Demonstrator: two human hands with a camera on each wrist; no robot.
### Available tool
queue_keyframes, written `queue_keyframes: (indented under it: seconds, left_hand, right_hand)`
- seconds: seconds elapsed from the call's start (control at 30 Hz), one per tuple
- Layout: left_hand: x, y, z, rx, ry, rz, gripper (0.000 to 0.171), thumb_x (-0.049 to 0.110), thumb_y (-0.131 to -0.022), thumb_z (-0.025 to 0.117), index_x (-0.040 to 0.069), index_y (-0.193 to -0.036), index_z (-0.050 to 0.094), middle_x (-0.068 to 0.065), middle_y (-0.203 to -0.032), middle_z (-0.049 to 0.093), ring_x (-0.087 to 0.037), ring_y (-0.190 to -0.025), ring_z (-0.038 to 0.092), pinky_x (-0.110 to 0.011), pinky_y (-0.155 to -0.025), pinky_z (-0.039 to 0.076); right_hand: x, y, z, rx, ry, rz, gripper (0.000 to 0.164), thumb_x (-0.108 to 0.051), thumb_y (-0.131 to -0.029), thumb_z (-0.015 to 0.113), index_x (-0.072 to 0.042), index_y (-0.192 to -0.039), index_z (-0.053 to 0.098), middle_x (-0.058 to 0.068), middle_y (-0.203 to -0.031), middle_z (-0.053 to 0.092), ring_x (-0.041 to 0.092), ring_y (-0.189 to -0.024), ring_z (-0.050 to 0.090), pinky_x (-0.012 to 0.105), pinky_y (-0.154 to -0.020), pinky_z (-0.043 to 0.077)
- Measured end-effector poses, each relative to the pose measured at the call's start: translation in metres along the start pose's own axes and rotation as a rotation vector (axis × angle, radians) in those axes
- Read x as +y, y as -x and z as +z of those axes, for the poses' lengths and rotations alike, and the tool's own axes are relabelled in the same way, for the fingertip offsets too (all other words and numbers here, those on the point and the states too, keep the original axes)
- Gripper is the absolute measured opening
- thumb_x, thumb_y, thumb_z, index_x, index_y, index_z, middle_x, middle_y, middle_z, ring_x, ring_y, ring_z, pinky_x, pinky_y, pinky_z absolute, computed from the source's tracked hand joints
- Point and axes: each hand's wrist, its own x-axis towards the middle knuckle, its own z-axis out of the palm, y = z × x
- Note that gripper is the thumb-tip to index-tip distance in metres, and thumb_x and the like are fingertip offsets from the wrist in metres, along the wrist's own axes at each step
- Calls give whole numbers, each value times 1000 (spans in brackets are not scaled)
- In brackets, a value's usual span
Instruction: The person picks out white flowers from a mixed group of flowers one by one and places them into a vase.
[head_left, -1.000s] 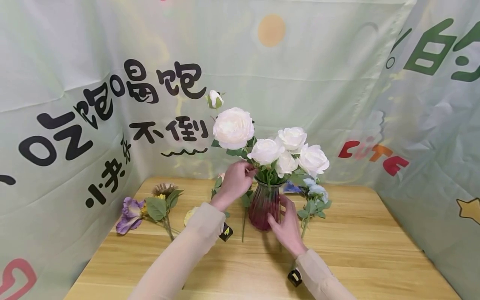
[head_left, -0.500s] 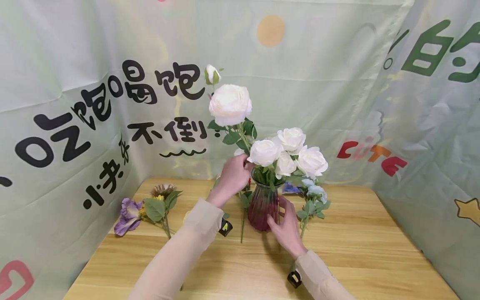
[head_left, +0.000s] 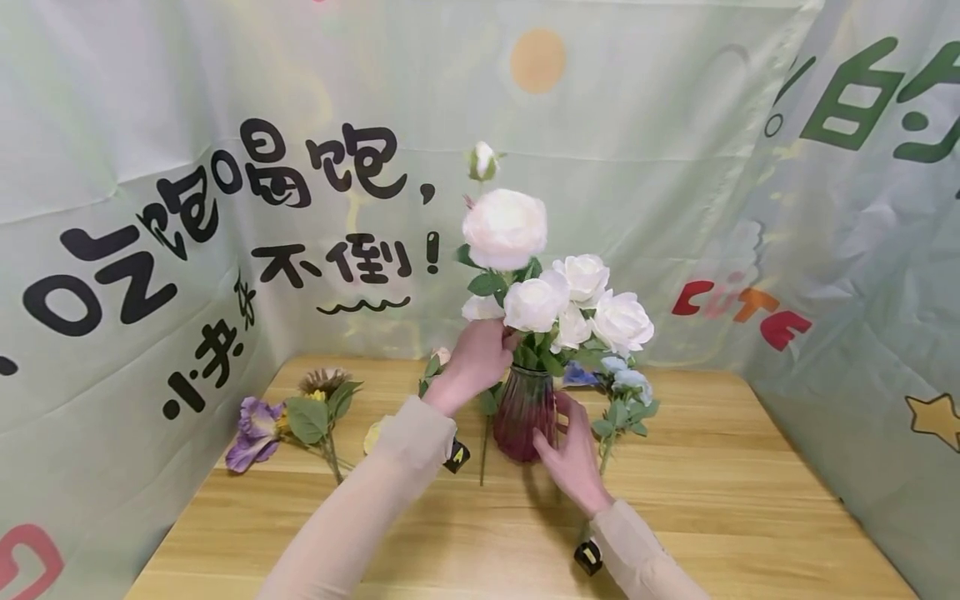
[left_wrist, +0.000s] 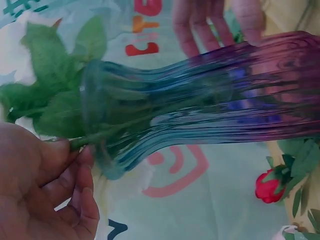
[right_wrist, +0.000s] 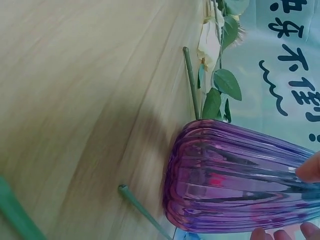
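A ribbed glass vase (head_left: 525, 417), clear-blue at its mouth and purple below, stands upright on the table with several white roses (head_left: 581, 292) in it. My left hand (head_left: 476, 354) pinches the green stem (left_wrist: 95, 137) of a large pale pink rose (head_left: 506, 229) at the vase's rim. In the left wrist view that stem crosses the rim and runs down inside the glass. A white bud (head_left: 482, 161) rises above the pale bloom. My right hand (head_left: 576, 454) holds the vase's right side, thumb in front and fingers round it.
Purple and brown flowers (head_left: 255, 433) lie at the table's left. Light blue flowers (head_left: 632, 383) lie behind the right hand. A red rose (left_wrist: 270, 187) is near the vase. Printed cloth (head_left: 637, 125) walls the wooden table (head_left: 712, 467).
The pale pink rose rose upward, then moved right and a little down over the vase, carried by my left hand. My right hand has stayed on the vase.
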Motion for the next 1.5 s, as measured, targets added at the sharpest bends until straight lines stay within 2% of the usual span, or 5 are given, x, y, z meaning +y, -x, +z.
queue_keyframes:
  seconds: [0.3, 0.6, 0.83, 1.17, 1.5]
  left_hand:
    - [-8, 2, 5, -21, -129, 63, 21, 22, -93, 58, 8, -83, 70, -5, -98, 64, -24, -102, 52, -38, -95, 39]
    - [-30, 18, 1, 164, 146, 18, 28, 36, -94, 58, 11, -104, 66, -1, -103, 62, -16, -85, 58, -32, -70, 51]
    - [-30, 21, -11, 373, 284, 79, 25, 33, -91, 63, 10, -101, 66, -1, -92, 65, -14, -78, 57, -30, -65, 49]
    - [-18, 11, -17, 437, 427, -56, 27, 37, -92, 60, 13, -96, 71, 0, -84, 70, -14, -74, 60, -31, -61, 50]
    - [-20, 6, -14, 479, 456, -51, 24, 29, -93, 59, 10, -91, 73, -5, -83, 71, -16, -72, 62, -32, -62, 51]
  right_hand:
    - [2, 1, 0, 3, -5, -15, 65, -6, -80, 69, -1, -137, 38, 20, -121, 49, 31, -110, 51, 47, -87, 51]
    - [4, 2, 0, 1, -4, 3, 68, -4, -79, 71, -1, -138, 38, 19, -122, 49, 31, -109, 51, 47, -87, 52]
    - [1, 4, -1, -19, -15, 29, 67, -5, -80, 70, -2, -138, 37, 19, -123, 48, 32, -110, 52, 46, -87, 51]
    - [2, 3, 0, -17, -33, 22, 67, -4, -80, 70, -2, -138, 37, 20, -123, 48, 32, -111, 51, 46, -88, 51]
    - [2, 3, 0, -17, -49, 28, 65, -3, -81, 69, -2, -138, 37, 20, -123, 49, 33, -111, 51, 47, -88, 51]
